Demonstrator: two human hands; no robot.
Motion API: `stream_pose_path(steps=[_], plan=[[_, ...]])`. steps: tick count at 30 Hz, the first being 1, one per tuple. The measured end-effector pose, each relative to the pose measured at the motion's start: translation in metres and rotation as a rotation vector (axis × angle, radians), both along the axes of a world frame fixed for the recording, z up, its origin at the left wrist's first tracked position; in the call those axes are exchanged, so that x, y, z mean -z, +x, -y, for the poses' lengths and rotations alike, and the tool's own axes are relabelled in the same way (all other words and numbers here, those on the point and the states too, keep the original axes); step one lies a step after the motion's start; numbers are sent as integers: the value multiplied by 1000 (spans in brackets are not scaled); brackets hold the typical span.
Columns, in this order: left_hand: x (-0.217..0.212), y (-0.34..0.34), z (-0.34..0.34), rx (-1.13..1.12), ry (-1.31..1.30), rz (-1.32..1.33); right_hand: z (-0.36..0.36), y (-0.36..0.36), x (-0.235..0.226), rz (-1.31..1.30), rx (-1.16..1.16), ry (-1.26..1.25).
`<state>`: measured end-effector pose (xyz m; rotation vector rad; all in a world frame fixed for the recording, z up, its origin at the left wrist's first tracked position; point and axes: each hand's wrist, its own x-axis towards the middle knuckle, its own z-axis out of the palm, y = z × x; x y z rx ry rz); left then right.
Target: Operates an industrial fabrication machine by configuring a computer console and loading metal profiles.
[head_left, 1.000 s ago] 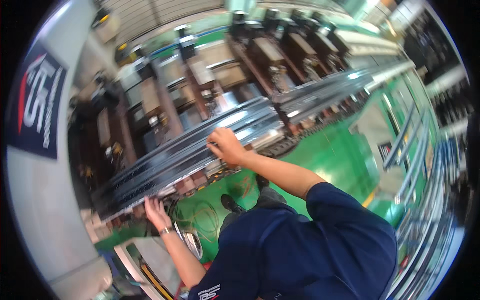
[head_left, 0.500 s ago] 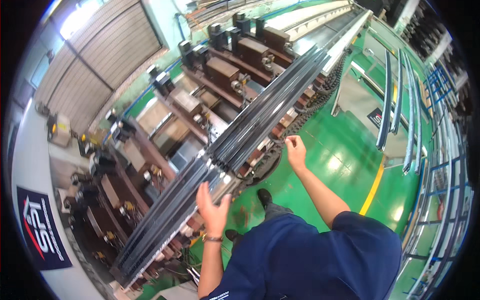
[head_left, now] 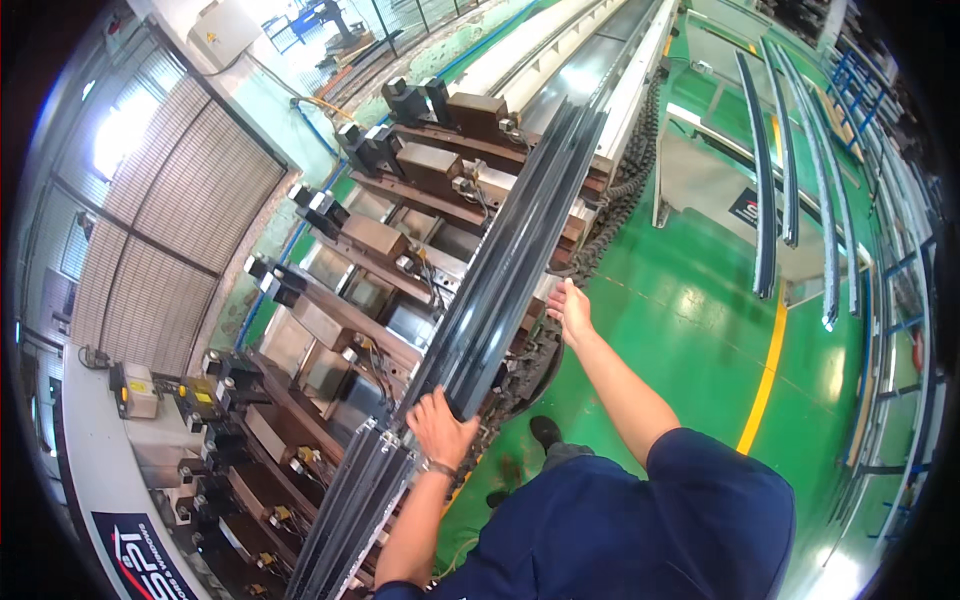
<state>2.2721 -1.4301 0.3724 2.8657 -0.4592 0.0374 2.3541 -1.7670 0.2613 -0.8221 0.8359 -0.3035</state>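
Note:
Long dark metal profiles point(head_left: 515, 245) lie side by side along the machine bed, running away from me. My left hand point(head_left: 441, 430) rests over their near end, fingers spread and thumb out to the right. A second set of dark profiles point(head_left: 352, 500) lies closer, its cut ends just beyond a small gap from the first set. Beside the right edge of the far profiles is my right hand point(head_left: 570, 312), its fingers loosely bent and apart. Nothing shows in it, and I cannot tell whether its fingertips touch the profiles.
Brown clamp blocks point(head_left: 372, 238) stand in a row left of the profiles. A black cable chain point(head_left: 628, 190) runs along the bed's right side. Right of the green floor point(head_left: 660, 330), more long profiles point(head_left: 765, 190) lie on a stand. A mesh fence point(head_left: 165, 190) stands at left.
My left hand has moved from beside the nearer profiles onto the near end of the farther ones. My right hand has come closer to their right edge, its fingers less curled. The view has shifted.

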Motion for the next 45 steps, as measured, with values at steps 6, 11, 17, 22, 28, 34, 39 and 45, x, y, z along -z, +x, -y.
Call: stream_pose_path(steps=[6,11,17,22,28,34,39,45], plan=[[3,-16,11,-60,-11,-76,-11,50,39,15,-66,72],[-4,7,6,-75,-29,125,-25,63,56,51,-4,80],[-73,2,31,28,-111,23,7,53,34,207,-89,523],[-75,-40,52,-9,-186,-46,17,60,22,698,-211,935],[-39,-56,63,-15,-390,-264,33,62,5,401,-125,505],[0,-48,110,152,-672,-624,162,108,-66,306,-317,-50],[-8,-33,113,288,-687,-704,197,108,-116,300,-354,-556],[-61,-18,-40,87,-968,-406,9,83,-209,372,-354,-1285]])
